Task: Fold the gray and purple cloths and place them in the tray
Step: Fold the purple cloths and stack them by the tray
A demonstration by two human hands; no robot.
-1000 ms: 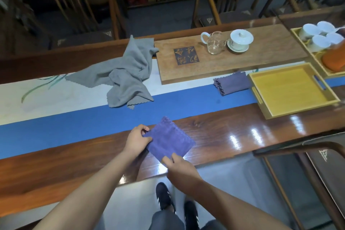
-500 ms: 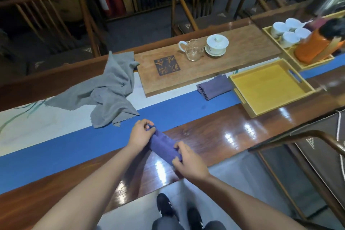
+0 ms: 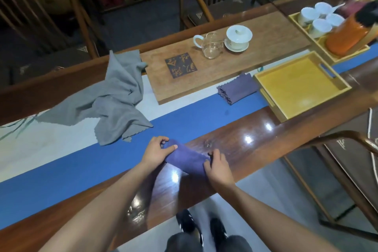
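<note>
Both hands are curled on a purple cloth (image 3: 185,158) at the near edge of the desk (image 3: 266,141): its far-left end is pinched by the left hand (image 3: 156,152), its near-right end by the right hand (image 3: 218,166). A second, folded purple cloth (image 3: 237,89) is laid just beside the yellow tray (image 3: 266,99), which is seen holding nothing. A crumpled gray cloth (image 3: 114,104) is spread to the left. White cups (image 3: 319,17) and an orange flask (image 3: 345,36) are held in a farther divided tray (image 3: 294,17).

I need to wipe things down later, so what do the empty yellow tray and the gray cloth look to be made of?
Yellow tray: probably wood or bamboo with a smooth matte finish, judging by its thick square walls and cut-out handles. Gray cloth: looks like soft microfibre; it drapes in limp folds and has scalloped edges.
</note>
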